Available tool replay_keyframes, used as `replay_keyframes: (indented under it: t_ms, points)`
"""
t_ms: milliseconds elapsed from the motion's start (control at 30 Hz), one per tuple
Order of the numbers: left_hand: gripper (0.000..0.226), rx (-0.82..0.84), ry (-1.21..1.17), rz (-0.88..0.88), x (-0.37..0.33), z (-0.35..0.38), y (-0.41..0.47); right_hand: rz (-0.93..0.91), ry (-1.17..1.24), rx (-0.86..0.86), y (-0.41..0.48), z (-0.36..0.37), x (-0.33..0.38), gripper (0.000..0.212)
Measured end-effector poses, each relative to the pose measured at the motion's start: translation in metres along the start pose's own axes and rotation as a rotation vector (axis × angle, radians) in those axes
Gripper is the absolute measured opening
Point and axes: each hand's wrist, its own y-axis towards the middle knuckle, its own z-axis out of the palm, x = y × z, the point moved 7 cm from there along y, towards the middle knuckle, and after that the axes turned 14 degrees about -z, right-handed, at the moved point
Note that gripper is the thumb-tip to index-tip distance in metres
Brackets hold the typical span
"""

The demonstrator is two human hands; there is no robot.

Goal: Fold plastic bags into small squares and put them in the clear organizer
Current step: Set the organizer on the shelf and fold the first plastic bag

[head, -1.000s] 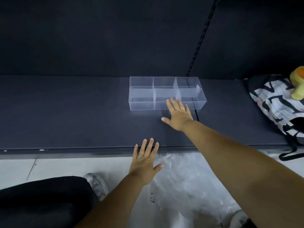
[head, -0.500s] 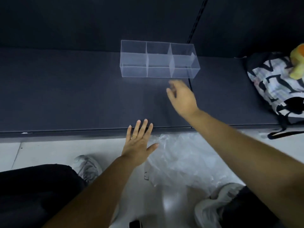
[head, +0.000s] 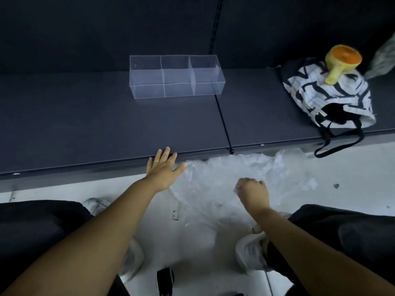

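Now right hand (head: 253,194), drawn back from clear organizer (head: 175,76), curls fingers around crumpled plastic bags (head: 224,174) on floor (head: 352,167); left hand (head: 163,169) spread flat at shelf (head: 85,124) edge. Organizer empty; folding likely next.

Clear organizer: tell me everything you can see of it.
The clear organizer is a long, seemingly open-topped box of what looks like thin transparent plastic. Two dividers split it into three compartments in a row, all apparently empty. It stands upright on the dark shelf, towards the back wall, long side to the front. Only the shelf touches it: the left hand lies at the shelf's front edge, and the right hand grips the plastic bags on the floor.
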Motion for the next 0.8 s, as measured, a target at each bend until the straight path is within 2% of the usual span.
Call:
replay_keyframes:
  t_ms: [67,133,200,267,333,400,433,467,500,533,600,633,700,733,800]
  points:
    - [0.073,0.087,-0.194,0.007,-0.02,-0.009,-0.017,0.093,0.478,-0.077,0.007,-0.033,-0.005,0.016]
    - [0.079,0.277,-0.526,0.08,-0.046,-0.017,-0.04,0.078,0.95,-0.164,0.012,-0.078,0.003,0.025]
    - [0.09,0.451,-0.726,0.223,-0.078,-0.028,-0.064,0.023,1.179,-0.175,0.017,-0.121,0.013,0.036]
    - [0.091,0.542,-0.711,0.358,-0.104,-0.036,-0.083,0.011,1.393,-0.107,0.019,-0.151,0.022,0.043]
    - [0.074,0.543,-0.648,0.389,-0.117,-0.038,-0.093,0.058,1.585,-0.035,0.019,-0.17,0.027,0.045]
    - [0.039,0.477,-0.657,0.37,-0.119,-0.044,-0.095,0.118,1.752,-0.038,0.013,-0.185,0.028,0.033]
    - [0.019,0.434,-0.697,0.353,-0.117,-0.048,-0.096,0.133,1.755,-0.08,0.01,-0.192,0.028,0.021]
    - [0.005,0.387,-0.756,0.332,-0.112,-0.053,-0.096,0.143,1.659,-0.141,0.003,-0.2,0.024,0.007]
    - [0.008,0.332,-0.83,0.296,-0.106,-0.059,-0.095,0.154,1.467,-0.213,-0.007,-0.207,0.019,0.015]
    - [0.01,0.3,-0.903,0.247,-0.1,-0.064,-0.093,0.152,1.259,-0.302,-0.02,-0.216,0.012,0.033]
    - [0.017,0.286,-1.016,0.192,-0.091,-0.073,-0.096,-0.012,1.055,-0.441,-0.043,-0.238,0.016,0.056]
    - [0.018,0.287,-1.05,0.188,-0.09,-0.076,-0.098,-0.166,1.043,-0.409,-0.053,-0.246,0.029,0.057]
    - [0.018,0.284,-1.073,0.185,-0.089,-0.081,-0.102,-0.38,1.028,-0.206,-0.07,-0.25,0.06,0.06]
    - [0.017,0.279,-1.073,0.183,-0.089,-0.083,-0.104,-0.412,0.99,-0.127,-0.075,-0.249,0.071,0.065]
    - [0.015,0.277,-1.057,0.174,-0.088,-0.085,-0.105,-0.411,0.8,-0.094,-0.073,-0.248,0.081,0.075]
